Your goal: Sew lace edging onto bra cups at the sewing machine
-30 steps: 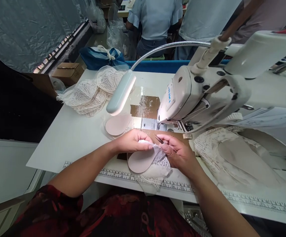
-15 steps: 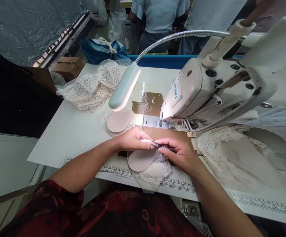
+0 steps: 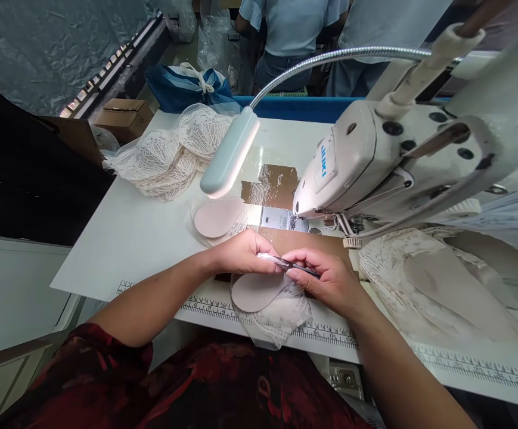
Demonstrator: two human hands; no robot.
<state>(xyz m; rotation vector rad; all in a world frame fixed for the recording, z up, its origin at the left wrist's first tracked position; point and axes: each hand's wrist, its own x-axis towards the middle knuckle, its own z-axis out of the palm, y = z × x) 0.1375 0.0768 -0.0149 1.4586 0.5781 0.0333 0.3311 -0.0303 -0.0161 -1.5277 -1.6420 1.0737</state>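
Note:
My left hand pinches the top edge of a beige padded cup with white lace at the front of the sewing table. My right hand holds small dark thread snips, their tip at the lace edge beside the left fingers. The cup hangs partly over the printed ruler along the table's near edge. A white sewing machine stands just behind my hands, its needle area above the steel plate.
A gooseneck lamp hangs over another beige cup. A pile of lace cups lies at the back left, more lace pieces at the right. Two people in blue shirts work beyond the table. A cardboard box sits left.
My right hand turned the snips down flat against the lace edge and closed in on the left fingers. The view shifted slightly; the cup stayed in place.

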